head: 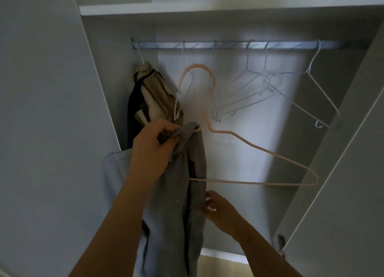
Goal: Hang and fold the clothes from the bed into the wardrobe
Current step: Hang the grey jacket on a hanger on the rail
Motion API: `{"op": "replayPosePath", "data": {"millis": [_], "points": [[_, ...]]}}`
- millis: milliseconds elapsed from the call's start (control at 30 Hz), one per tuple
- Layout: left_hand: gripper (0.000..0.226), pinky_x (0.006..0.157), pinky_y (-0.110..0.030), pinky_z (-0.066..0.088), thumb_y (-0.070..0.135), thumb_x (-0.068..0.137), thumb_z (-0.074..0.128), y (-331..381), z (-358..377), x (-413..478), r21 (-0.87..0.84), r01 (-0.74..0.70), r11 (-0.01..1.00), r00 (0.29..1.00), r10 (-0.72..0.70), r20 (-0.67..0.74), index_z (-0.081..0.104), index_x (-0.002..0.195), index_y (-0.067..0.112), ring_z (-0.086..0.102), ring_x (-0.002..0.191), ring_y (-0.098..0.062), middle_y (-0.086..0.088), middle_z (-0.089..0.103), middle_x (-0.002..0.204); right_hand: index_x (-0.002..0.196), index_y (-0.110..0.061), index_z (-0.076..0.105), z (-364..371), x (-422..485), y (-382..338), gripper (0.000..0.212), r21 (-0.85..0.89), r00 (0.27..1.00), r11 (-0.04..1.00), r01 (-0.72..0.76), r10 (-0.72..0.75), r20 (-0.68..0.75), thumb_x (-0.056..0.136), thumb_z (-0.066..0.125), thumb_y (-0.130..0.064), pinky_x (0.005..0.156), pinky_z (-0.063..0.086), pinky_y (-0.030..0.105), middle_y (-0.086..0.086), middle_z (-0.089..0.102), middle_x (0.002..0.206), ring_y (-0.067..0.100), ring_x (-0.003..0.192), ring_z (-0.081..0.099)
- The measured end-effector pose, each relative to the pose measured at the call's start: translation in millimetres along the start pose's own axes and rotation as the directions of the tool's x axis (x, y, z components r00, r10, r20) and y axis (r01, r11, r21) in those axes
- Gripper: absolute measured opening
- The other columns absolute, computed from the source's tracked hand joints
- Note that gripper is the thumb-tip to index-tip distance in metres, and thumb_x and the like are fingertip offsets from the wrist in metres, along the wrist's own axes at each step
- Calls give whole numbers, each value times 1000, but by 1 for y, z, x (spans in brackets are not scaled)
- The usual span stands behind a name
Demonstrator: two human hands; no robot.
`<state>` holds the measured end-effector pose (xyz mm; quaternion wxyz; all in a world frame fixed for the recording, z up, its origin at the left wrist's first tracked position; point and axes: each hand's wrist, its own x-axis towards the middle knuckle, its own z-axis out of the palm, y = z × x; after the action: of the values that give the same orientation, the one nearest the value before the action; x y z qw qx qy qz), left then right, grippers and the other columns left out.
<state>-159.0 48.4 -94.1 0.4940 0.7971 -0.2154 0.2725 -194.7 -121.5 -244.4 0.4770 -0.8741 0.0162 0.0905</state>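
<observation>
Currently left hand (153, 143) clamps grey garment (178, 214) bunched at the pink hanger (259, 152) neck; right hand (216, 206) pinches the garment's edge lower down. Hanger hook sits below wardrobe rail (228, 45).

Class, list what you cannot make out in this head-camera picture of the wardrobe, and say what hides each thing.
- Head view: garment bottom, cut off by the lower edge.
- Head view: pink hanger left shoulder, hidden by the garment and left hand.
- Head view: right hand fingertips, partly behind the garment's edge.
- Head view: dark clothing, mostly behind beige clothes, and dim.
</observation>
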Motion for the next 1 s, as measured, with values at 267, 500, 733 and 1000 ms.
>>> {"op": "replayPosePath", "data": {"millis": [267, 500, 733, 1000], "points": [[43, 63, -6, 40, -2, 79, 67, -6, -23, 14, 8, -101, 995, 994, 101, 29, 52, 77, 38, 52, 69, 10, 15, 57, 76, 102, -17, 57, -15, 0, 1, 19, -23, 987, 993, -115, 112, -114, 98, 42, -26, 95, 44, 36, 3, 60, 104, 22, 101, 57], [37, 67, -27, 45, -11, 76, 66, -21, -53, 21, 31, -136, 990, 968, 126, 218, 59, 84, 25, 56, 75, -21, -4, 62, 81, 82, -18, 60, -83, -13, 14, 17, 26, 919, 997, 68, -53, -391, 95, 50, -21, 71, 41, 18, -3, 60, 79, 15, 79, 58], [44, 67, -6, 39, -7, 76, 68, -32, -58, 21, 179, -162, 970, 931, 90, 354, 55, 76, 35, 53, 74, 5, 15, 59, 83, 65, -25, 63, -113, -20, 17, 26, -42, 923, 993, 112, -120, -367, 90, 59, -17, 55, 37, 5, -12, 61, 57, -5, 55, 54], [11, 63, -30, 43, 17, 88, 55, -35, -19, 4, 551, -280, 786, 910, 34, 413, 62, 95, 19, 58, 81, -23, 1, 56, 94, 74, -19, 65, -106, -26, 16, 17, -76, 891, 995, -68, 26, -453, 90, 58, -21, 78, 43, 30, 0, 65, 79, 19, 83, 59]]}}
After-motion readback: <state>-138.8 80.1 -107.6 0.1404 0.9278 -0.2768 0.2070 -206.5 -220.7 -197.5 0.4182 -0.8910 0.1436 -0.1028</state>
